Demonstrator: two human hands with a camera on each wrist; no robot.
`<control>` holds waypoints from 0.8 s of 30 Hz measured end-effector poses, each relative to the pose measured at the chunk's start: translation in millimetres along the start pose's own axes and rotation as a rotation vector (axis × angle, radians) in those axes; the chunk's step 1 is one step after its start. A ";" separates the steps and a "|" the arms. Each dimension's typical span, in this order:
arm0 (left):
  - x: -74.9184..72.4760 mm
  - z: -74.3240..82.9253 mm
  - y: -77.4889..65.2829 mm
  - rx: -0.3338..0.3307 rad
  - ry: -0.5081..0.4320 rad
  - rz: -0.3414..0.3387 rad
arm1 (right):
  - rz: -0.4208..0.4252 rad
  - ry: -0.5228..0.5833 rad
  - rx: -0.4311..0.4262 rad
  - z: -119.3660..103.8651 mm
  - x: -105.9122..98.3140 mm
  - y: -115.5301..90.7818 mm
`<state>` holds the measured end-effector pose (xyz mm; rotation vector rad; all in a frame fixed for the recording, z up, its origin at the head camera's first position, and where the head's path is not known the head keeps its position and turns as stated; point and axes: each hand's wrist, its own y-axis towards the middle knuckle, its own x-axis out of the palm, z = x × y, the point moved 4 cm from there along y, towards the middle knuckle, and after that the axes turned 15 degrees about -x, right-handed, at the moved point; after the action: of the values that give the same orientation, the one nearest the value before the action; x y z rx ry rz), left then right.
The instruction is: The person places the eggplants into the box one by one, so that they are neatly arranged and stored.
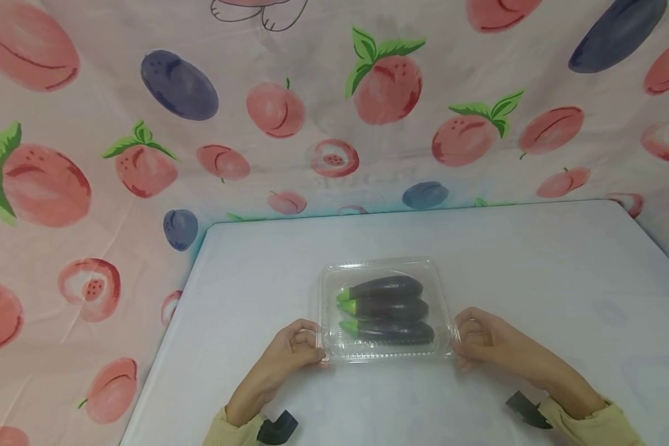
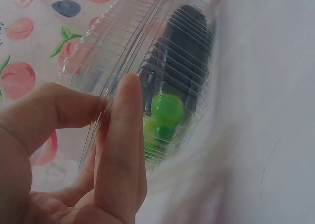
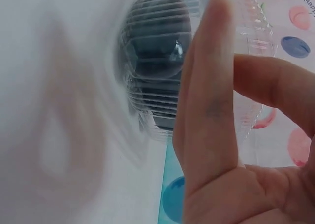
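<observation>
A clear plastic clamshell box with its lid down holds three dark eggplants with green stem ends pointing left. My left hand pinches the rim at the box's left side, thumb and fingers on either face of it. At the opposite side, my right hand pinches the rim the same way. In the left wrist view the ribbed wall shows a bright green stem beside the left hand. Dark rounded eggplant ends show through the ribbing near the right hand.
The box is over a white table, whose back edge meets a cloth printed with peaches and plums. Black straps show at both sleeve cuffs.
</observation>
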<state>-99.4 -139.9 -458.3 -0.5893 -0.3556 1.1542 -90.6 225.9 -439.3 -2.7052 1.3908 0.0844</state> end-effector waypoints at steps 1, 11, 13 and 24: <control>-0.1 0.0 0.2 -0.002 0.000 0.001 | 0.001 0.005 0.003 0.1 0.1 0.4; -0.4 2.3 -0.7 -0.002 -0.010 -0.025 | -0.021 0.013 -0.042 -1.9 -1.5 -0.4; -0.6 2.6 -1.2 -0.002 -0.010 -0.035 | -0.025 0.013 -0.042 -1.8 -2.0 -1.1; -3.9 3.7 -3.5 0.045 -0.012 -0.049 | -0.039 -0.008 -0.056 -2.4 -3.8 -1.7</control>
<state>-100.3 -143.6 -453.1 -0.5318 -0.3514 1.1164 -91.3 229.7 -436.5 -2.7730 1.3529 0.1338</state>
